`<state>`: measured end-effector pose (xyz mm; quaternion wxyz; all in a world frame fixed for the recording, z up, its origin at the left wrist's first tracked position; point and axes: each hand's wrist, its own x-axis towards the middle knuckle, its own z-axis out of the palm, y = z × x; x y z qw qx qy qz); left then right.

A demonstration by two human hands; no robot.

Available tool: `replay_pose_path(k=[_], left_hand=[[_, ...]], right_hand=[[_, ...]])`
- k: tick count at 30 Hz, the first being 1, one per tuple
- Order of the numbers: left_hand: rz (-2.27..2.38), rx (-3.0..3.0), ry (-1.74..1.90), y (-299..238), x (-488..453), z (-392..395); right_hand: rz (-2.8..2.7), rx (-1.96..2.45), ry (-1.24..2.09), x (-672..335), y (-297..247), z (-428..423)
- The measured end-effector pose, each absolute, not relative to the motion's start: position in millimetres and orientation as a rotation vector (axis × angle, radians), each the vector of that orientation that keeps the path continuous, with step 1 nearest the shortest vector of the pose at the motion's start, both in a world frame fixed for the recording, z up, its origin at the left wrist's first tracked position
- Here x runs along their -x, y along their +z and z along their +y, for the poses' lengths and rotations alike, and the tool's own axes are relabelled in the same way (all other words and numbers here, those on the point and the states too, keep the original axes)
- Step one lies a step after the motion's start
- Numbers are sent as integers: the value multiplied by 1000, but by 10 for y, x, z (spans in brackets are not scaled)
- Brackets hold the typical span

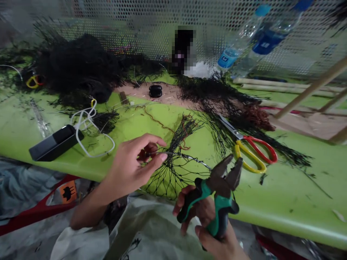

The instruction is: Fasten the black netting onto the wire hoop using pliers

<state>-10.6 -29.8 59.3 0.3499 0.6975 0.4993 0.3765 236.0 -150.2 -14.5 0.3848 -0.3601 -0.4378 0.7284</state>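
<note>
My left hand is closed, pinching a thin dark wire that runs to the right past the gathered neck of a black knotted net. The net's loose strand ends fan upward, and its open mesh spreads down toward the table's near edge. Combination pliers with green and black handles are in my right hand, jaws pointing up and spread apart with nothing between them. A reddish-brown thread trails across the strands. Right of the net lie scissors with one red and one yellow handle.
On the green table are a power bank with a white cable, a black earbud case and a large black fibre heap. Water bottles stand at the back right, near wooden bars.
</note>
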Motion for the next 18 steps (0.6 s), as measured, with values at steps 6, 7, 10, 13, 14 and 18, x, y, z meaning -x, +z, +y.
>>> replay_pose_path(k=[6,7,10,13,14,18], left_hand=[[1378,-1964,1003,648,153,-368],[1393,-1966,1005,647,156,-375],[1406,-2005,1012,644,145,-397],[1378,-2074,1056,656,118,-410],[1366,-2090,1075,664,109,-411],[1360,-2104,1125,686,91,-413]], right_hand=[[-943,949,1897,-2404,-266,-1705],[-918,963,1917,-2414,-287,-1734],[-928,1034,1962,-2423,-317,-1775],[-989,1009,1953,-2413,-264,-1707],[-1018,976,1931,-2409,-224,-1658],[-1142,875,1817,-2393,20,-1383]])
